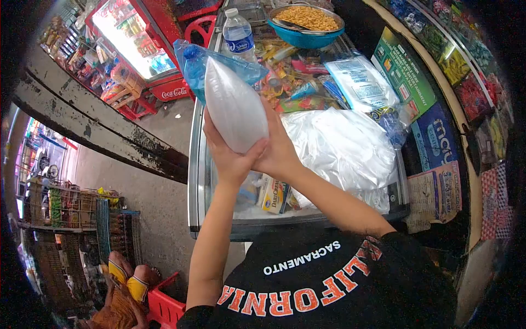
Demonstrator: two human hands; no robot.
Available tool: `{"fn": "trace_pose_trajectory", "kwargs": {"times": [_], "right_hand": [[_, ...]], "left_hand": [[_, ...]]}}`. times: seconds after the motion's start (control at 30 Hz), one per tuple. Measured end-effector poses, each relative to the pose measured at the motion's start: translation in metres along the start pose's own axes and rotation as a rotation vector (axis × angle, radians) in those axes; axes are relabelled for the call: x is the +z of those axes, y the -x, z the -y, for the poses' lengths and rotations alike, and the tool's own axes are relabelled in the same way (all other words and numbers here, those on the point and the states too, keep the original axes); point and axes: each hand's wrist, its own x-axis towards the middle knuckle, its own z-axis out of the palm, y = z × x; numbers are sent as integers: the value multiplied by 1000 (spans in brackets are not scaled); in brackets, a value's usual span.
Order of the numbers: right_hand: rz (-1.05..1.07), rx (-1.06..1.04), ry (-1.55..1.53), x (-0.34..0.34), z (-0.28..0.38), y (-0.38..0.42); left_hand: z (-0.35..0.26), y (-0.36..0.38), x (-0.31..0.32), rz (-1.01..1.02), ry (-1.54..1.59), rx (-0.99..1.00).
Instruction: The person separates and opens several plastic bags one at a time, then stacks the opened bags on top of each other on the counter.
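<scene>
My left hand [226, 159] and my right hand [280, 145] are cupped together around the lower part of a plump, whitish plastic bag [233, 104], which tapers to a point at the top. Both hands are closed on it, thumbs near its bottom end. What fills the bag cannot be made out. Behind it spreads a thin blue plastic bag [190, 71]; whether my fingers also hold that one is hidden. Just right of my hands, a heap of clear plastic bags [345, 148] lies on the glass display case [195, 203].
On the case stand a water bottle [239, 41] and a blue basin [307, 37] of peanuts, near a pack of plastic bags [364, 82]. A Coca-Cola fridge [164, 38] stands beyond. A person [123, 290] sits at lower left by a red plastic chair [164, 304].
</scene>
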Motion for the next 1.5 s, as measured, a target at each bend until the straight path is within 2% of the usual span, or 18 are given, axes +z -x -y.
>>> {"fn": "trace_pose_trajectory", "kwargs": {"times": [0.17,0.23,0.33,0.4,0.47,0.5,0.53,0.6,0.67,0.8,0.83,0.87,1.17,1.27,1.33,1.43,1.47,1.5], "right_hand": [[172,89,113,-22,-29,33],[262,124,199,-44,-24,27],[211,354,-321,-90,21,-8],[90,225,-661,-126,74,-33],[343,-191,-1381,-171,109,-37],[-262,-349,-910,-199,125,-15],[-253,-346,-908,-203,127,-17],[-200,-299,-960,-209,133,-17],[-148,-253,-1026,-209,138,-19],[-46,-171,-1171,-212,141,-24],[-24,-149,-1215,-211,142,-23],[-3,-130,-1252,-213,142,-24],[320,-42,-1461,-223,160,-51],[482,-5,-1560,-211,156,-70],[514,28,-1600,-213,156,-68],[569,61,-1614,-225,166,-64],[570,106,-1616,-231,172,-60],[561,165,-1618,-237,177,-54]], "left_hand": [[21,43,-17,107,-337,-60],[16,41,-39,50,-239,-169],[-31,1,-76,-227,107,-249],[-97,-43,-101,-292,54,10],[-180,-67,-125,-279,75,199],[-216,-74,-137,-252,86,388],[-232,-75,-143,-223,93,574],[-232,-67,-154,-234,71,568],[-234,-28,-253,-238,22,574],[-271,162,-701,-237,-87,599],[-295,178,-734,-229,-122,605],[-309,160,-685,-224,-149,612],[-301,222,-630,-306,-321,744],[-292,71,-316,-355,-440,789],[-280,-8,-203,-334,-465,804],[-276,-7,-214,-332,-462,841],[-280,56,-327,-322,-453,822],[-277,45,-318,-307,-441,791]]}}
